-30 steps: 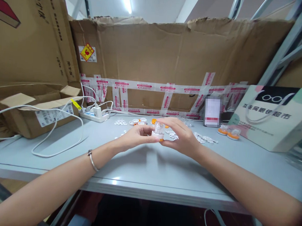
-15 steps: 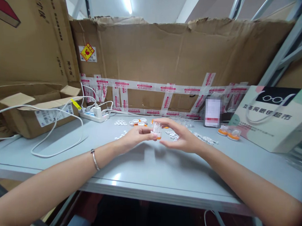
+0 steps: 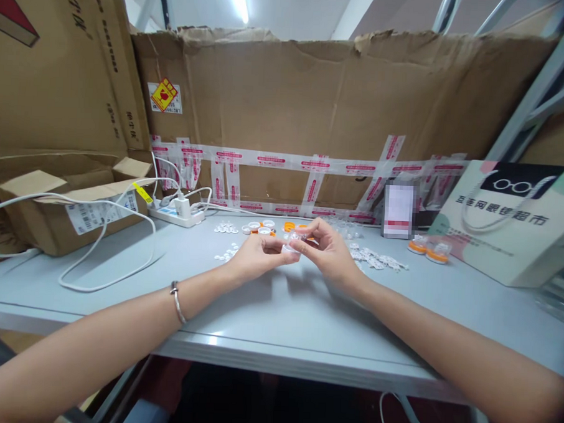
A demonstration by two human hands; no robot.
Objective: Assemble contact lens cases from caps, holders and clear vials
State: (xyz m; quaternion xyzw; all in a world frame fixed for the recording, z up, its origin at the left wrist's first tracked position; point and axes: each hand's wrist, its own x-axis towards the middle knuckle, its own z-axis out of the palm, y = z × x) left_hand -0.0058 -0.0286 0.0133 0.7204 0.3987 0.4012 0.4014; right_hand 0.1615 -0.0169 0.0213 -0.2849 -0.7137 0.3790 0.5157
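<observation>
Over the middle of the grey table [image 3: 277, 311] my left hand [image 3: 256, 255] and my right hand [image 3: 327, 251] meet, fingers closed on a small clear plastic case with an orange base [image 3: 294, 243]. The case is mostly hidden between the fingertips of both hands. Just behind the hands lie several loose orange and white caps [image 3: 262, 227] and small white parts [image 3: 227, 229]. A heap of small white pieces [image 3: 376, 259] lies to the right of my right hand.
Two finished orange-based cases [image 3: 427, 249] stand at the right by a white printed box [image 3: 515, 222]. A power strip [image 3: 176, 214] with white cables [image 3: 96, 278] lies at the left beside an open carton [image 3: 52, 214]. A taped cardboard wall [image 3: 314, 113] closes the back.
My right hand, open beside the case before, has closed its fingers onto it. Both hands have drawn together and the case now sits lower, tilted between the fingertips.
</observation>
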